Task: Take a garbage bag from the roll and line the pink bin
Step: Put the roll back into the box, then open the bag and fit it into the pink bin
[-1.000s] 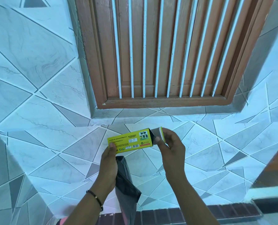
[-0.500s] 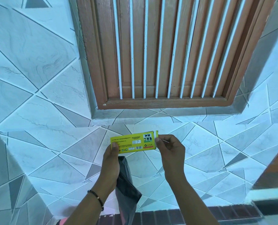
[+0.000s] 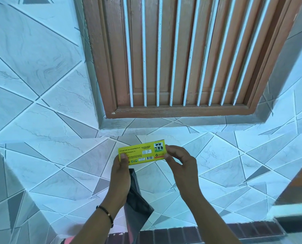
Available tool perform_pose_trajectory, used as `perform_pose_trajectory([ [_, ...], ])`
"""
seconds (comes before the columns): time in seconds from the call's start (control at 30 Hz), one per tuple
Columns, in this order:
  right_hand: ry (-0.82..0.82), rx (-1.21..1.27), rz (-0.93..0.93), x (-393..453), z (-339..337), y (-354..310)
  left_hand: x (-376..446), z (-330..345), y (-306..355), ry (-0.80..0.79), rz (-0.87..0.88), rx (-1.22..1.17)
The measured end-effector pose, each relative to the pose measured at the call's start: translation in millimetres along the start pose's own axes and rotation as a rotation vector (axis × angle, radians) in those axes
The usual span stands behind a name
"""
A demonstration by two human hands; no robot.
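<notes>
A yellow garbage-bag box (image 3: 141, 152) is held level in front of me, printed side up, its end flap closed. My left hand (image 3: 121, 175) grips its left end with the thumb on top, and a black garbage bag (image 3: 136, 205) hangs down from under that same hand. My right hand (image 3: 179, 162) pinches the box's right end. A sliver of the pink bin (image 3: 69, 240) shows at the bottom edge, below my left forearm.
A brown wooden window (image 3: 187, 55) with white bars sits in the tiled wall (image 3: 32, 67) ahead. A tiled ledge (image 3: 234, 164) runs below it. Dark red floor tiles (image 3: 217, 233) lie along the bottom; a brown wooden edge (image 3: 300, 187) is at right.
The open flap at the box's right end has been pushed shut by my right hand. Both hands and the box stayed at about the same place.
</notes>
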State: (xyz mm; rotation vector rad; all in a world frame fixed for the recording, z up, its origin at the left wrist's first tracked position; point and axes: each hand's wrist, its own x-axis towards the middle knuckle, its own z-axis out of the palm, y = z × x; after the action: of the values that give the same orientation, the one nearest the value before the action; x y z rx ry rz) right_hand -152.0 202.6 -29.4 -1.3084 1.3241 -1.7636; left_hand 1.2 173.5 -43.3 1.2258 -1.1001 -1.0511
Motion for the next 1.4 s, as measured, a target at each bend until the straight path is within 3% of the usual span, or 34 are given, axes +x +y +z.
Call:
perform_pose_trajectory([
  [0.17,-0.091,-0.048,0.044,8.3,6.2,10.9,11.2,-0.2,6.4,-0.079,0.06,0.087],
  [0.33,0.053,-0.09,0.076,38.3,14.1,17.9,37.7,-3.5,11.7,-0.161,0.044,0.131],
  [0.43,0.079,-0.1,0.124,64.8,20.0,25.5,66.3,-3.5,13.4,-0.179,0.122,0.205],
  [0.6,0.049,-0.143,0.17,120.0,45.3,32.6,135.6,0.3,21.8,-0.121,0.223,0.386],
  [0.9,-0.114,-0.092,0.274,181.9,87.3,68.4,203.9,6.2,13.2,-0.036,0.17,0.466],
  [1.13,-0.206,-0.092,0.241,181.4,95.7,82.9,211.0,2.2,1.1,-0.124,0.15,0.464],
  [1.23,-0.125,-0.103,0.237,160.4,89.2,70.6,196.2,-1.7,-1.2,-0.06,0.082,0.382],
  [1.3,-0.08,-0.191,0.255,127.4,79.3,72.1,181.7,-6.7,-3.0,0.028,0.125,0.328],
  [1.4,-0.334,-0.182,0.605,71.0,74.9,72.5,159.4,-9.9,1.3,0.122,0.2,0.198],
])
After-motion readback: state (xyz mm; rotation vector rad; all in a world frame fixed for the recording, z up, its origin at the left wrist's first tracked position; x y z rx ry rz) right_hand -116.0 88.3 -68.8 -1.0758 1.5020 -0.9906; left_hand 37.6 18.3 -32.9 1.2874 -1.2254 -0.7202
